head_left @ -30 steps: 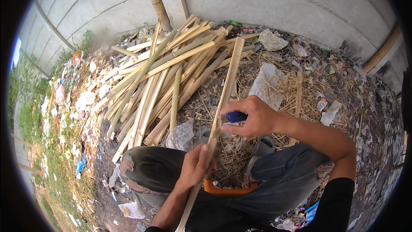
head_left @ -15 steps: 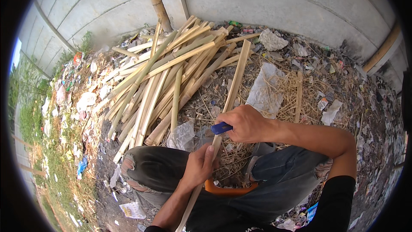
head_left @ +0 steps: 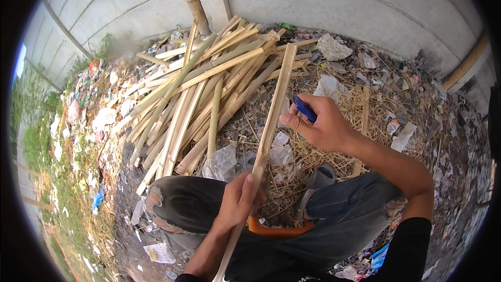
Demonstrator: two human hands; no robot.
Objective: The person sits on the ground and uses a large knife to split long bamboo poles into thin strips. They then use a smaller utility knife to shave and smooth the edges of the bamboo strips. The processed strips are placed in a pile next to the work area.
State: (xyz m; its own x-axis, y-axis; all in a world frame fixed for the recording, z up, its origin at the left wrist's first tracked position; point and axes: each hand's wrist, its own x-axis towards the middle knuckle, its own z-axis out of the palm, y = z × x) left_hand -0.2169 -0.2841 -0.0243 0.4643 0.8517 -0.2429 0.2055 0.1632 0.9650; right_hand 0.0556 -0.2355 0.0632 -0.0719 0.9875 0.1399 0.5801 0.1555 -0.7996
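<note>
L hand (head_left: 239, 203) is clamped round the strip (head_left: 274, 109), thumb on top, fingers curling out under its right edge. The strip slants from the near edge, up past the L knee (head_left: 182, 198), to a far end just right of the pile (head_left: 193, 94); can't tell if that end rests on anything. R hand (head_left: 329, 125) is closed on a blue tool (head_left: 305, 108), just right of the strip & farther out than L. Hands are apart; can't tell if R thumb touches the strip.

Risks, as I judge them: if the tool has an edge (no blade visible from here, so unconfirmed), a slip along the strip toward the near side could catch L thumb, which lies exposed on top, or the L knee beyond it. A knot or rough grain might cause the slip. The strip's rim may also be sharp enough to nick L fingers if it twists, esp. w/ only one hand on it & a long stretch beyond the grip. Loose straw (head_left: 342, 151) & litter on the ground could hide any dropped bit, & the far end could snag on the pile if swung left.
</note>
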